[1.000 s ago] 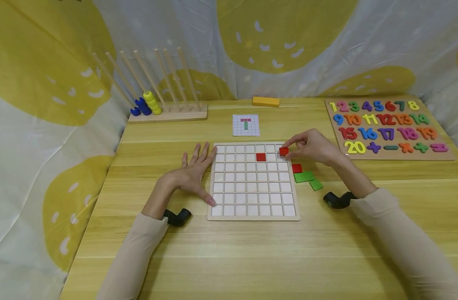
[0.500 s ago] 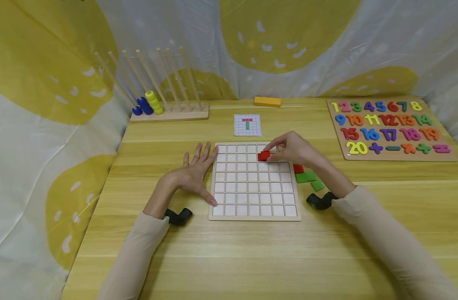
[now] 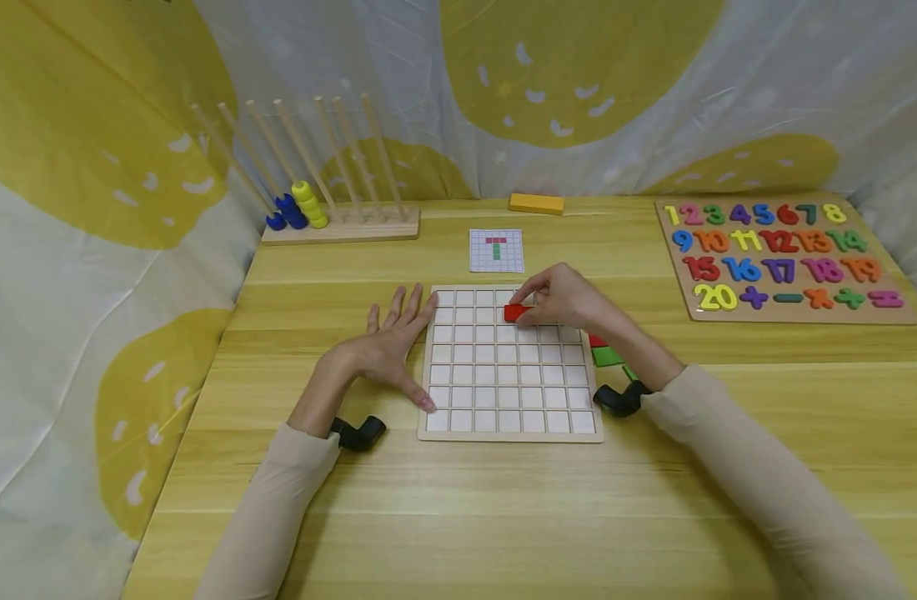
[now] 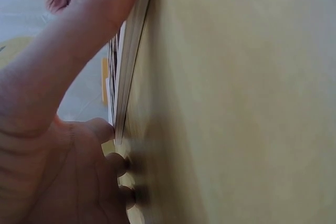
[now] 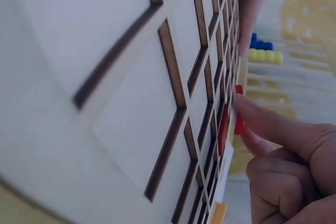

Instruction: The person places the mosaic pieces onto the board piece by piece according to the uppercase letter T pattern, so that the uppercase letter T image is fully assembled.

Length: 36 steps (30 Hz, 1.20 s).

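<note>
A wooden grid board (image 3: 496, 377) with white square cells lies flat on the table. My right hand (image 3: 567, 302) pinches a red square tile (image 3: 513, 312) between thumb and forefinger, over the second row from the top. In the right wrist view the held tile stands just above the grid, while another red tile (image 5: 223, 129) sits in a cell beside it. Fingers mostly hide that one in the head view. My left hand (image 3: 376, 354) is spread along the board's left edge, its thumb resting on the lower left rim and fingertips at the upper left.
A red tile (image 3: 598, 341) and green tiles (image 3: 607, 357) lie right of the board, partly hidden by my right wrist. Behind it are a pattern card (image 3: 496, 265), an orange-yellow block (image 3: 536, 204), a peg stand (image 3: 353, 232) with beads, and a number puzzle (image 3: 804, 317).
My right hand has carried the red tile leftward from the board's upper right corner, passing over the seated red tile to its left side. The left hand keeps its place.
</note>
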Motion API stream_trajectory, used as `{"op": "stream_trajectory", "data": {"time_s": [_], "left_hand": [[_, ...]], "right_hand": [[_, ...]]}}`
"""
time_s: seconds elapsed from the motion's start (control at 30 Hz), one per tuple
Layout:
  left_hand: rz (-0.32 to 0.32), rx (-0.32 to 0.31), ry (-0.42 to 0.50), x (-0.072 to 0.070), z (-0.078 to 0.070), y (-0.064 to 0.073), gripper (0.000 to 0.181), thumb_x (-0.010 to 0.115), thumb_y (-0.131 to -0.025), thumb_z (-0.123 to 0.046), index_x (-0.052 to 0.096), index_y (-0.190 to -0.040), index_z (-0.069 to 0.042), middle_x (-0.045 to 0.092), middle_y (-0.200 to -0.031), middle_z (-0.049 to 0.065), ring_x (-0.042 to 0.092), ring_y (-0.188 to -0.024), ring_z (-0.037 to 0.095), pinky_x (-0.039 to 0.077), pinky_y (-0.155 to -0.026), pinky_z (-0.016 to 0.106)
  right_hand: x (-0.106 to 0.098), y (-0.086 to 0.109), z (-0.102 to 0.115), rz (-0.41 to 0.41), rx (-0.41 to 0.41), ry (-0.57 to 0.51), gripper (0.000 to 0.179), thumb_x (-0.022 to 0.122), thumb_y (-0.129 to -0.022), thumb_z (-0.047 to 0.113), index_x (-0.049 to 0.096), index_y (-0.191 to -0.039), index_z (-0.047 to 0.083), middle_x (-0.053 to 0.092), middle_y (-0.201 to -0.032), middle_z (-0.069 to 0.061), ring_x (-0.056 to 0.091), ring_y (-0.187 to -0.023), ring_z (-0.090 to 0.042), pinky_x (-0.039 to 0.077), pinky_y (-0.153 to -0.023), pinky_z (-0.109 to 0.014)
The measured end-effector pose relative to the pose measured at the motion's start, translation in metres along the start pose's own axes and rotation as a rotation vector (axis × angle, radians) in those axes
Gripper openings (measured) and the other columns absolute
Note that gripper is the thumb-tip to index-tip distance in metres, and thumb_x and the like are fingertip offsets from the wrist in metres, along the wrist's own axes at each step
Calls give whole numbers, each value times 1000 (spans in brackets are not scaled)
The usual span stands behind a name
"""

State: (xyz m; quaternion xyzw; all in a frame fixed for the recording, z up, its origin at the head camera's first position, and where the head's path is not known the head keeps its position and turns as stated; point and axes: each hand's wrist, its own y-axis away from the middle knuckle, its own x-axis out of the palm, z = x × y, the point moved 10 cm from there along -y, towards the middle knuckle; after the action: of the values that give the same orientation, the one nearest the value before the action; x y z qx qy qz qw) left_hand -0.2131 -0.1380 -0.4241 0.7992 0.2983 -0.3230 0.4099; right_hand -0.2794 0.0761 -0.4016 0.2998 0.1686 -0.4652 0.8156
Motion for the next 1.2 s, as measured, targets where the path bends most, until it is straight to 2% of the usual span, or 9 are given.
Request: {"op": "stream_trajectory", "data": {"time_s": [0.17, 0.5, 0.9, 1.2], "left_hand": [[-1, -1, -3, 0, 0, 0, 160, 98, -61, -53, -18, -165, -16, -34, -168, 14, -35, -155, 37, -22, -121, 68], [-2, -2, -2, 1, 1, -1, 161, 98, -60, -53, -19, -165, -16, -34, -168, 14, -35, -154, 36, -21, -121, 68], [-3, -2, 0, 1, 1, 0, 161, 98, -60, -53, -19, -165, -16, -34, -168, 14, -35, -154, 37, -21, -121, 68], [-1, -8, -9, 0, 0, 1, 160, 98, -61, -53, -18, -165, -16, -34, -168, 13, -36, -154, 35, -21, -122, 67]], "right_hand": [[3, -4, 2, 1, -2, 13, 29, 89, -81, 11, 80, -108, 7, 31, -56, 5, 30, -59, -16, 25, -61, -29], [5, -5, 1, 2, -1, -3, 31, 89, -80, 10, 79, -108, 8, 33, -56, 6, 33, -57, -14, 26, -56, -26], [5, -6, 3, 9, -46, -16, 27, 89, -80, 9, 81, -107, 8, 30, -53, 6, 25, -54, -13, 25, -58, -28], [7, -11, 3, 20, -29, -15, 27, 90, -79, 9, 82, -105, 10, 29, -53, 5, 23, -53, -12, 24, -58, -27]]}}
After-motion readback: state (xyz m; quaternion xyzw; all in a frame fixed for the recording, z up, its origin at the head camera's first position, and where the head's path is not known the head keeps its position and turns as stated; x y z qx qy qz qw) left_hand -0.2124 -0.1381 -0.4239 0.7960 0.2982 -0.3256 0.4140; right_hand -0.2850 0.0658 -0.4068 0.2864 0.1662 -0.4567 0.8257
